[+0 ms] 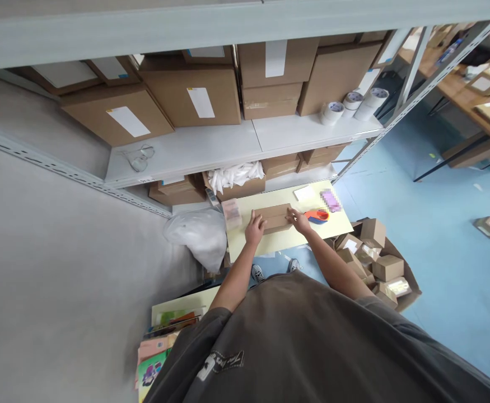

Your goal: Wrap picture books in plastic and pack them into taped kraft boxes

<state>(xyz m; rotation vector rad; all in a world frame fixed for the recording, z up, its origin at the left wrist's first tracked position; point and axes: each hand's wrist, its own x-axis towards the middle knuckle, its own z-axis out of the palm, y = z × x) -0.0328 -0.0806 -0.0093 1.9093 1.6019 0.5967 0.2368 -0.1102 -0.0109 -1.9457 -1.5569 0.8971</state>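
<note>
A small brown cardboard box (275, 216) lies on a pale yellow table (270, 240) below me. My left hand (255, 226) grips the box's left end, fingers curled over it. At the box's right end my right hand (298, 219) is pressed against the side, fingers closed on the edge. An orange and blue tape dispenser (318, 215) lies just right of my right hand. A small clear plastic container (232, 214) stands at the table's left edge, next to my left hand.
Grey metal shelving (245, 140) behind the table carries large cardboard boxes and rolls of tape (354, 103). A white plastic bag (196, 235) lies left of the table. An open carton of small boxes (374, 260) sits on the blue floor at right. Colourful booklets (161, 347) lie near my feet.
</note>
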